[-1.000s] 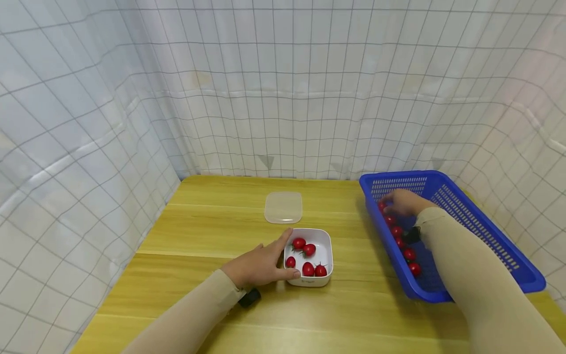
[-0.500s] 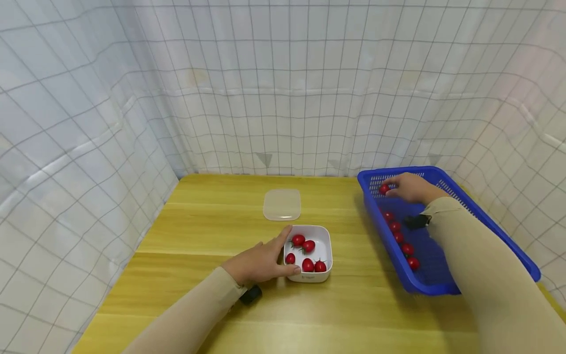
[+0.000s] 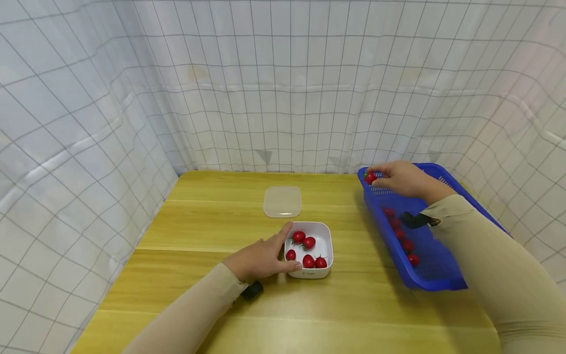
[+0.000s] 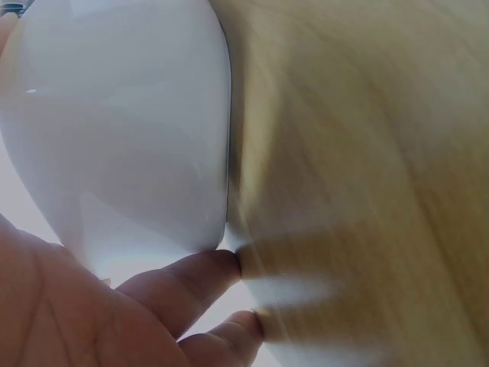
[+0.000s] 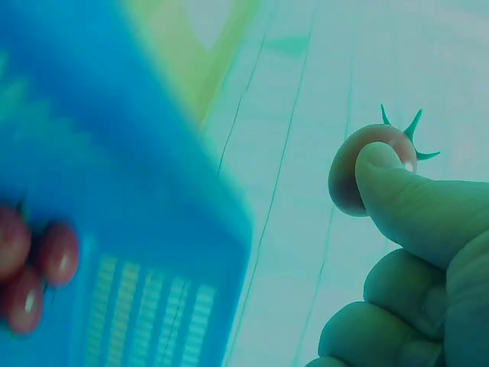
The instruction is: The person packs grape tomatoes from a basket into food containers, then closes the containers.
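In the head view my right hand (image 3: 400,178) pinches a cherry tomato (image 3: 369,177) over the far left corner of the blue basket (image 3: 389,255). The right wrist view shows the thumb pressed on that tomato (image 5: 353,180), its green stem sticking out. My left hand (image 3: 261,258) holds the left side of a square white container (image 3: 325,246), thumb at the front rim and index finger at the back corner. In the left wrist view, fingers (image 4: 191,283) lie against the container's wall (image 4: 130,138). Several red cherry tomatoes (image 3: 308,243) lie inside it.
More cherry tomatoes (image 3: 408,245) line the left side of the basket's floor. A translucent flat lid (image 3: 282,201) lies on the wooden table (image 3: 212,226) behind the container. White gridded curtains (image 3: 283,98) hang around the back and sides.
My right hand has lifted a cherry tomato off the basket's floor and moved up and left to the basket's far rim. The left hand stays at the container.
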Available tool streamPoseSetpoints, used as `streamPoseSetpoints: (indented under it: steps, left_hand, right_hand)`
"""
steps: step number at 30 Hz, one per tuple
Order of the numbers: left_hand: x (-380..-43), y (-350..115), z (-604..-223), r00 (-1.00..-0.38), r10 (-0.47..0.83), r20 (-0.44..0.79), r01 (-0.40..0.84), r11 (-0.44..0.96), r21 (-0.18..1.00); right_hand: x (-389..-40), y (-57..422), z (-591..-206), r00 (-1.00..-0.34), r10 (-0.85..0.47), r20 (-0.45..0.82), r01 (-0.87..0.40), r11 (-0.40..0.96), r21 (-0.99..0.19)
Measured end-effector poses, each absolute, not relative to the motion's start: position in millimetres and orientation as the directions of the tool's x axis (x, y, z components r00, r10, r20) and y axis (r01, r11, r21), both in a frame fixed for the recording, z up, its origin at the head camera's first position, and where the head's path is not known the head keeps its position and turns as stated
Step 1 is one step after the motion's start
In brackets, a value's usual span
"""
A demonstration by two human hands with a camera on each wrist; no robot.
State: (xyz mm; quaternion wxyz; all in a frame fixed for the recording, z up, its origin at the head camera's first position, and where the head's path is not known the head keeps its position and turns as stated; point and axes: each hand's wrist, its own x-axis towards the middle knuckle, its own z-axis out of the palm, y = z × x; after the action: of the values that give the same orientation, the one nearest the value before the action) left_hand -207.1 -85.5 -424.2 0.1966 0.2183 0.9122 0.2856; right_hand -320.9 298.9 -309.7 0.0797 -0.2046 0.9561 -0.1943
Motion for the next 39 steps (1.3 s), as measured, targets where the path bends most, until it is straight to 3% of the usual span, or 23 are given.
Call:
streamPoseSetpoints:
  steps: [17, 29, 39]
  left_hand:
    - [-209, -85, -422, -0.829, 0.499, -0.251, 0.263, 0.745, 0.613]
    - [-209, -86, -424, -0.828, 0.502, -0.249, 0.267, 0.744, 0.612]
    - [-210, -85, -425, -0.828, 0.498, -0.258, 0.264, 0.752, 0.604]
  right_hand:
    - [-278, 213, -304, -0.807, -0.582, -0.102, -0.5, 0.764, -0.407]
    - [-260, 191, -313, -0.708, -0.701, -0.09, -0.61, 0.67, -0.423]
    - [-251, 184, -314, -0.673, -0.732, -0.107, -0.636, 0.647, -0.42]
